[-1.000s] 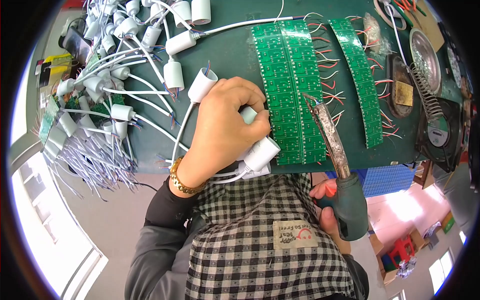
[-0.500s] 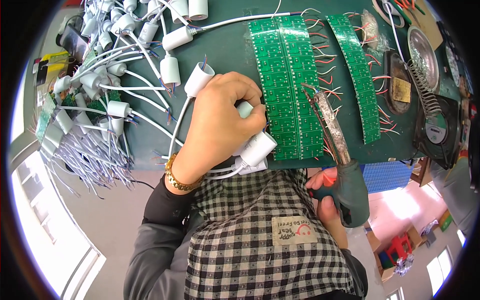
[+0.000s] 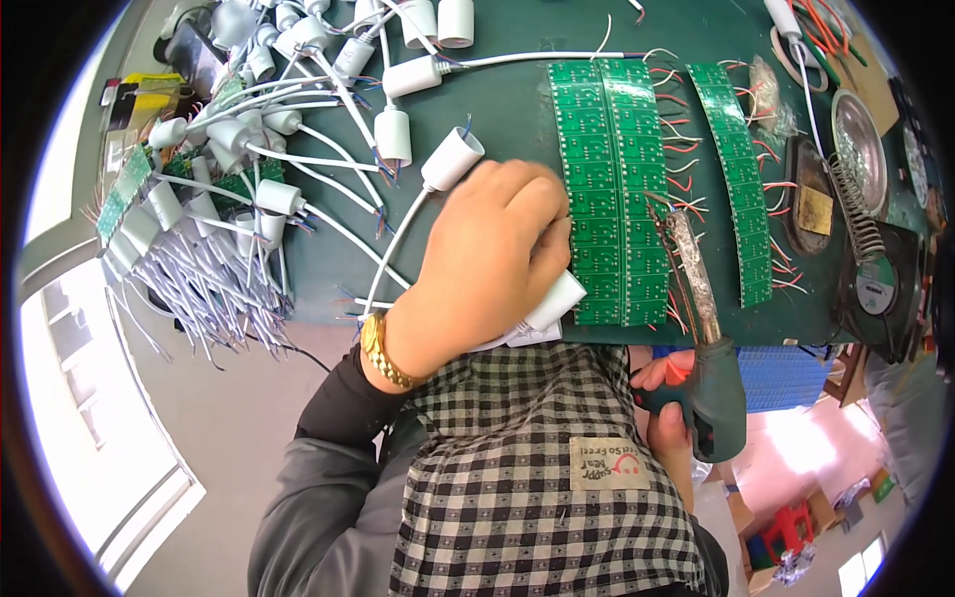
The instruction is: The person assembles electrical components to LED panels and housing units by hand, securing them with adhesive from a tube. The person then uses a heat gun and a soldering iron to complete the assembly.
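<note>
My left hand [image 3: 497, 249], with a gold watch at the wrist, is closed with fingers curled at the left edge of the green circuit board panels [image 3: 609, 189]. What lies inside its fingers is hidden. A white cylindrical housing [image 3: 554, 303] with a cord shows just under it, at the table edge; another white housing [image 3: 453, 159] stands beyond its knuckles. My right hand [image 3: 668, 393] is wrapped round the handle of a soldering gun [image 3: 718, 398] with a dark green body and red trigger. Its tip points up over the right edge of the panels.
White corded housings [image 3: 298, 40] and cables are heaped at the left. A narrower board strip [image 3: 731, 179] with red and white wires lies right of the panels. Further right are a solder tray [image 3: 814, 211], a coiled spring stand [image 3: 854, 199] and a black fan [image 3: 880, 289].
The whole view has shifted, so things sit further right. My left hand has turned over, its knuckles now covering the pale piece seen between thumb and finger. The soldering gun keeps about its place.
</note>
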The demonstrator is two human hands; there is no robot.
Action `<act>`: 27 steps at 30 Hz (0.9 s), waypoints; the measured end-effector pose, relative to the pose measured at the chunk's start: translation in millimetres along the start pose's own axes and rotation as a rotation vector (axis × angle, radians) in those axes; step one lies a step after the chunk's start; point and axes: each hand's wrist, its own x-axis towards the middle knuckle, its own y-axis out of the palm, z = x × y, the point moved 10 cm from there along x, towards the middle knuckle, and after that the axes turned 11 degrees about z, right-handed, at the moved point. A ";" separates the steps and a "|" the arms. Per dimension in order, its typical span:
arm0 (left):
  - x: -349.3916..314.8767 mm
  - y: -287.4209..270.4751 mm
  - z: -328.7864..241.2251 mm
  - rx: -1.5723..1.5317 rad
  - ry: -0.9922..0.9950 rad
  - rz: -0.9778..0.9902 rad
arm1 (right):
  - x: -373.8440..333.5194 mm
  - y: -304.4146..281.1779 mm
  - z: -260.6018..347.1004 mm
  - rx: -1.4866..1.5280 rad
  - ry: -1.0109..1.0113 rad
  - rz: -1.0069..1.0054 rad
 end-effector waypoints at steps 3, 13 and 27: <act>-1.9 -38.1 -8.5 0.340 0.005 -0.216 | -0.2 -0.4 2.8 0.000 -0.009 -0.018; -6.8 -49.1 43.7 0.440 -0.233 -0.173 | -1.8 -1.5 4.6 0.002 -0.006 -0.017; 0.6 -34.0 48.7 0.680 -0.285 -0.107 | -3.3 -4.2 2.6 -0.018 0.002 0.008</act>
